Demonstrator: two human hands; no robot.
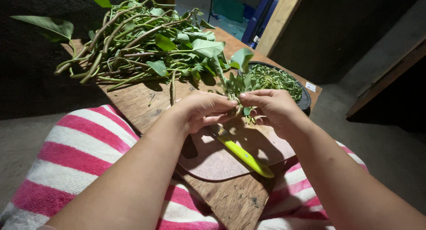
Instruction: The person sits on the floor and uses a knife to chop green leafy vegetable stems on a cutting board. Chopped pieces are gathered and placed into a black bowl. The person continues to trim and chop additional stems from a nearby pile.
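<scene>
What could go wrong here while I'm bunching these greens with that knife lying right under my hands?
The green-handled knife lies loose on the pink cutting board just below your left hand and right hand; a dropped hand could catch the blade. The board overhangs the wooden plank across your lap, so it might tip. The pile of stems could slide off the far edge.

The long rough brown wooden plank (146, 101) shows open grain and a matt, worn face. On it lies a smooth pinkish plastic cutting board (217, 159), faintly sheened, with a glossy yellow-green plastic knife handle (243, 155) across it. The heap of leafy green stems (142, 43) looks waxy and smooth. The pink-and-white striped cloth (75, 154) is soft, matt terry. The round black bowl (305, 101) has a dull rim
</scene>
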